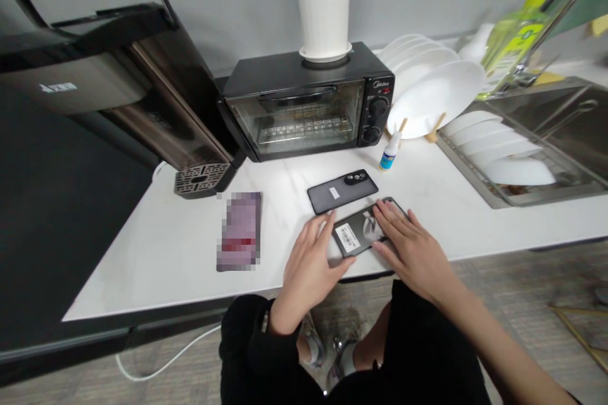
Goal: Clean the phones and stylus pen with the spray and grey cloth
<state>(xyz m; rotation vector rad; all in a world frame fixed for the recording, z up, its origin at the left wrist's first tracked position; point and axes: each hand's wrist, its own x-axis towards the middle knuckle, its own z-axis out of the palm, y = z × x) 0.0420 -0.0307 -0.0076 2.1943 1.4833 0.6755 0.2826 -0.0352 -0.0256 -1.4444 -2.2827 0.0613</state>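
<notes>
A dark phone (365,232) with a white barcode label lies near the counter's front edge. My left hand (312,259) grips its left end, thumb at the front edge and fingers at the back corner. Across its right part rests my right hand (412,247), fingers stretched out over the surface and covering some of it. Just behind is a grey phone case (342,192) with camera rings and a small white sticker. To the left lies a purple, pixelated phone-shaped item (240,231). A small white bottle (389,153) with a blue label stands behind to the right.
At the back of the white counter (156,266) stands a black toaster oven (304,117) with a white cup (324,6) on top. A tall dispenser (156,95) is at left. White plates (427,88), a green soap bottle (513,44) and a sink (565,114) are at right.
</notes>
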